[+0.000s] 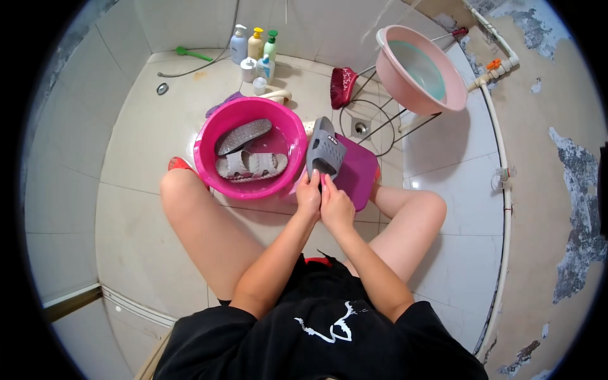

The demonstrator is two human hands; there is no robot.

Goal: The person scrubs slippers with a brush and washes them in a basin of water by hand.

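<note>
The black T-shirt [266,345] has short sleeves [421,320] — and a white print [342,330].

Two hands are working here, my left hand [308,195] and my right hand [337,204]. I am counting three slippers [252,166]: two are lying in a basin [202,166], one is resting in my hands. Basins are numbering two, perhaps three, since the teal shape [418,66] inside the pale one [454,79] is showing poorly. Six containers [239,49] are standing together. One broom [342,87] is leaning nearby, and two knees [177,185] are framing everything.
</note>
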